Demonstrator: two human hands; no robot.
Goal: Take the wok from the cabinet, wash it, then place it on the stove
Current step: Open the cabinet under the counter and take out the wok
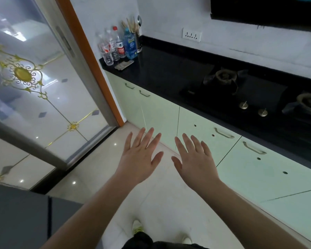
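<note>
My left hand [139, 155] and my right hand [194, 159] are held out flat side by side above the floor, palms down, fingers spread, holding nothing. Just beyond them runs a row of pale green cabinet doors [196, 130] with metal handles, all closed. Above the doors, a black gas stove [241, 90] with two burners and two knobs is set into the black countertop [160, 65]. No wok is in view.
Several plastic bottles [115, 45] and a utensil holder [137, 40] stand at the counter's far left corner. A glass sliding door with gold ornament [34, 83] fills the left. A dark appliance [16, 218] sits at lower left. A wall socket [191, 35] is above the counter.
</note>
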